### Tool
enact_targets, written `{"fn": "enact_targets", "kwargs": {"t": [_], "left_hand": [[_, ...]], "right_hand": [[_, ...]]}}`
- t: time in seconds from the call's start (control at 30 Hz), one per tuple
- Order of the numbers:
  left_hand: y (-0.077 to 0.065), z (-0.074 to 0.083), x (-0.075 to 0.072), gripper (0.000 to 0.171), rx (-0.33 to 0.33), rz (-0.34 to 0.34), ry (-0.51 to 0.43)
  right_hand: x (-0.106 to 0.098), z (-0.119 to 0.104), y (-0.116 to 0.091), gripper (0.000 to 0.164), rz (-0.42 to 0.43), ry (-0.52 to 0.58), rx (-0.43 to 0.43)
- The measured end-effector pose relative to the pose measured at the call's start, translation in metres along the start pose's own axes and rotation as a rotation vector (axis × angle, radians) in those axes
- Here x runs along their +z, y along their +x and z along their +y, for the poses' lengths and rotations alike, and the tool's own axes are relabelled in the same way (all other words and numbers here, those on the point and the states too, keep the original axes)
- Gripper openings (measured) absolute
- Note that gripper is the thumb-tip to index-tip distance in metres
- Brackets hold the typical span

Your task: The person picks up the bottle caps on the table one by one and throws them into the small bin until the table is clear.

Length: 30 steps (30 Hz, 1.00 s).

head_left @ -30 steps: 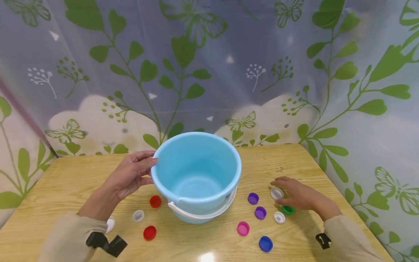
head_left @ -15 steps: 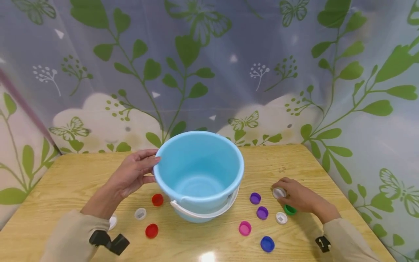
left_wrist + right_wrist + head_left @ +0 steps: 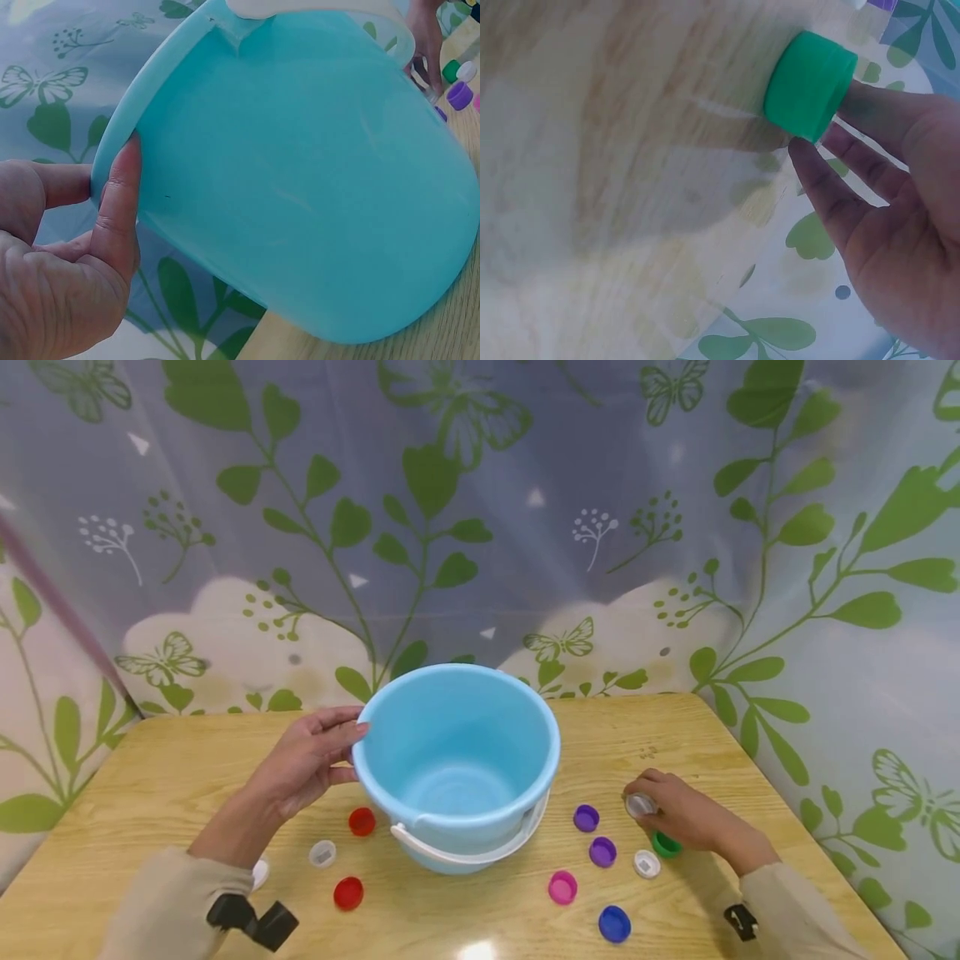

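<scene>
A light blue bucket [image 3: 456, 735] with a white handle stands mid-table. My left hand [image 3: 303, 760] grips its rim from the left, thumb and fingers on either side of the edge; in the left wrist view the fingers press the bucket wall [image 3: 300, 172]. Over on the right, my right hand [image 3: 690, 814] pinches a pale, translucent bottle cap [image 3: 639, 806] at the table surface between thumb and fingers. A green cap [image 3: 666, 845] lies just under that hand, partly covered by it. In the right wrist view this green cap [image 3: 810, 86] hides the fingertips.
Right of the bucket lie two purple caps [image 3: 602, 852], a white cap [image 3: 647, 863], a pink cap [image 3: 562, 887] and a blue cap [image 3: 614, 924]. To its left are red caps [image 3: 348, 893] and white caps [image 3: 322, 853], one half behind the left sleeve. A patterned curtain [image 3: 480, 527] hangs behind the table.
My right thumb and fingers have drawn together around the pale cap. The left hand keeps its grip on the bucket's rim. The whole head view has shifted slightly.
</scene>
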<state>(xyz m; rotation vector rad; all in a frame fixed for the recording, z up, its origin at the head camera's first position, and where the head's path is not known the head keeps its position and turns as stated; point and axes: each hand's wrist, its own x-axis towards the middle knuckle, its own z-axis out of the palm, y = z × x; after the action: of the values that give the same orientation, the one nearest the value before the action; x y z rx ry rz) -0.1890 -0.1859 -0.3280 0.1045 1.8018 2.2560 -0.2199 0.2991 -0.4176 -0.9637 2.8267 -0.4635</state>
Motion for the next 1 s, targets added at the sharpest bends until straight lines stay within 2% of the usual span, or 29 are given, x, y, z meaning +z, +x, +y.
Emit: {"fn": "enact_targets", "kwargs": {"t": [0.23, 0.47, 0.63, 0.77, 1.0], "left_hand": [[0.001, -0.002, 0.001, 0.050, 0.012, -0.006, -0.010], [0.002, -0.003, 0.000, 0.049, 0.012, -0.011, -0.013], [0.001, -0.004, 0.000, 0.051, 0.010, -0.010, -0.014], [0.001, -0.004, 0.000, 0.054, 0.011, -0.007, 0.000], [0.001, -0.002, 0.001, 0.053, 0.020, -0.009, -0.007]], "right_hand": [[-0.004, 0.000, 0.001, 0.030, -0.033, 0.001, -0.008], [-0.011, 0.000, 0.000, 0.034, -0.040, 0.058, 0.017], [-0.021, -0.003, -0.001, 0.036, 0.015, 0.074, -0.001], [-0.030, -0.008, 0.003, 0.037, 0.076, 0.037, 0.010], [-0.065, -0.031, 0.012, 0.041, 0.190, 0.040, 0.005]]}}
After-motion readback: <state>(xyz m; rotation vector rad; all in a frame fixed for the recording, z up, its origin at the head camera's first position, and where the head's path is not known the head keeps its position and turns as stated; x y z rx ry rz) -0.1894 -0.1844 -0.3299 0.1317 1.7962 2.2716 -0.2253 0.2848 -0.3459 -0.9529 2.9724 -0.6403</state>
